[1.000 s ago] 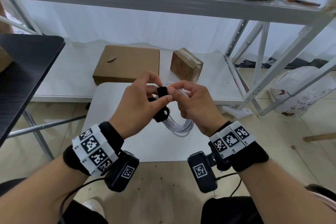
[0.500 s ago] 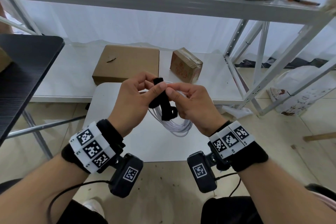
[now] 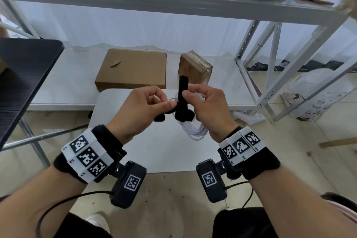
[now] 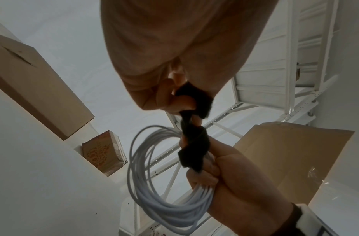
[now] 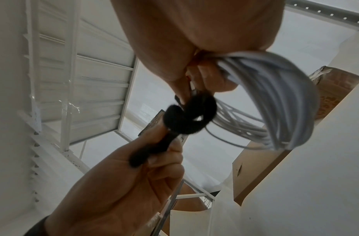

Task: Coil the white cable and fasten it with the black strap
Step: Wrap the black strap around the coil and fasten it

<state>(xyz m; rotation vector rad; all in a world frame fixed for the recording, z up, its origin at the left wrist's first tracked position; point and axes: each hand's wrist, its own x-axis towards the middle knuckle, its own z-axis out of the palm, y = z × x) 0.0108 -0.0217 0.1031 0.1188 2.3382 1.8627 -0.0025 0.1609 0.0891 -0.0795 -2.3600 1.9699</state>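
Observation:
The white cable (image 3: 195,131) is a coil of several loops hanging over the small white table (image 3: 164,152). The black strap (image 3: 183,91) is looped round the top of the coil, with one end sticking straight up between my hands. My right hand (image 3: 204,102) grips the coil at the strap, thumb against the upright end. In the left wrist view it (image 4: 225,172) clasps the cable (image 4: 154,191) under the wrapped strap (image 4: 194,143). My left hand (image 3: 146,110) pinches the strap's other end. The right wrist view shows the left hand (image 5: 134,175) holding that strap (image 5: 190,116) beside the cable (image 5: 275,111).
A flat cardboard box (image 3: 133,67) and a small taped box (image 3: 195,67) lie on the low white shelf behind the table. A black table (image 3: 23,73) stands at the left. A white metal rack frame (image 3: 270,54) and a plastic bag (image 3: 313,98) are at the right.
The strap's free end has swung from lying over the coil to standing upright. My left hand has drawn a little left and down with the other end. The coil stays in my right hand.

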